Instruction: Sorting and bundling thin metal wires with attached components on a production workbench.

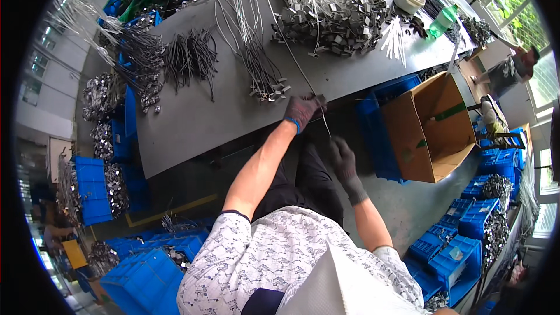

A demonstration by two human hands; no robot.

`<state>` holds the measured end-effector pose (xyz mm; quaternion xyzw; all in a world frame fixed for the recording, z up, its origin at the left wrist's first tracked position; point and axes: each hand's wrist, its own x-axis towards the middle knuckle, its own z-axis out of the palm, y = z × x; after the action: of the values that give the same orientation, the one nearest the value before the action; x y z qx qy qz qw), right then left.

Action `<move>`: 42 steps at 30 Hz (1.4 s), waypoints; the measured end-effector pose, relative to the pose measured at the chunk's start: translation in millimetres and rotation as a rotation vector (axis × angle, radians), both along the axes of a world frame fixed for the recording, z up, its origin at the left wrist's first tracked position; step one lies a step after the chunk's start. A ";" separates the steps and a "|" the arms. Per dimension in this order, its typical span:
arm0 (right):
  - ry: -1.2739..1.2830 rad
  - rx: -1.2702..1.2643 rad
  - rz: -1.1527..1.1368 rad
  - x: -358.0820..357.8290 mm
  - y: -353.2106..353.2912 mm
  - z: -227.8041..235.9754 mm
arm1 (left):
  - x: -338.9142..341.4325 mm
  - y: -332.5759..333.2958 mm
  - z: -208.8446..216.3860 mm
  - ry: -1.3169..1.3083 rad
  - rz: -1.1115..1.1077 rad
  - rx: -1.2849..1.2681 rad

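Observation:
A long thin grey wire runs from the table's far edge down to its near edge. My left hand, in a dark knitted glove with a blue cuff, is closed round it at the table's near edge. Below that hand, the wire continues to my right hand, also gloved, whose fingers are pinched at its lower stretch. Small details at the fingertips are hard to make out. Left of the wire lies a loose bundle of wires with small metal pieces at their near ends.
The grey metal table carries a black wire bundle, a heap of dark metal-ended wires, white strips, a tub and a green bottle. An open cardboard box stands right; blue crates surround me. Another person is far right.

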<state>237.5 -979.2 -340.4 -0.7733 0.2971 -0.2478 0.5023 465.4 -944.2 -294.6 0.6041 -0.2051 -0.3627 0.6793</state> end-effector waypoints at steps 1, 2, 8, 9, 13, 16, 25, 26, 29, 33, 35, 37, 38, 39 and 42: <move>-0.127 -0.107 -0.029 34.3 -4.1 11.5 | -11.4 3.0 2.0 -0.029 -0.041 0.031; -0.254 -0.211 -0.050 60.3 -9.4 16.8 | -17.1 8.3 5.4 -0.027 -0.043 0.032; -0.212 0.682 -0.019 153.3 -21.8 -17.5 | -4.0 42.3 -26.4 -0.115 0.155 -0.002; -0.206 0.675 -0.030 160.4 -32.7 -42.6 | 0.3 39.4 -24.6 -0.105 0.147 -0.008; 0.065 -0.490 0.074 199.3 -62.9 -77.8 | 65.7 29.0 -27.4 -0.292 0.037 0.258; -0.001 0.569 -0.048 237.1 -37.0 7.9 | 128.0 71.9 -52.3 -0.529 0.163 0.335; -0.250 0.599 0.242 280.6 -199.7 -30.8 | 252.0 163.8 -94.1 -0.772 0.568 1.204; -0.260 0.598 0.256 288.6 -195.4 -25.7 | 264.7 182.9 -109.0 -0.778 0.516 1.278; -0.064 0.833 -0.062 261.5 -188.5 -15.7 | 278.0 187.6 -132.6 -0.778 0.386 1.319; 0.353 0.234 0.015 186.9 -162.9 6.9 | 276.6 207.5 -162.4 -0.796 0.450 1.207; 0.228 0.030 0.199 148.5 -148.1 -22.5 | 303.8 248.5 -170.5 -0.986 0.497 1.186; 0.260 -0.036 0.040 39.3 -135.2 -54.7 | 248.4 174.5 -133.7 0.188 0.409 0.575; 0.314 -0.234 -0.037 12.3 -122.4 -59.6 | 226.4 163.2 -109.3 0.221 0.415 0.508; 0.313 -0.232 -0.038 0.2 -114.4 -59.2 | 207.1 152.8 -88.4 0.233 0.396 0.400; 0.492 -0.270 -0.152 -26.9 -84.2 -55.9 | 147.1 114.7 -51.2 0.329 0.313 0.117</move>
<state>210.6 -1063.4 -396.2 -0.8455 0.4315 -0.1273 0.2876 612.5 -829.5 -345.9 0.5997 0.0260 -0.3581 0.7151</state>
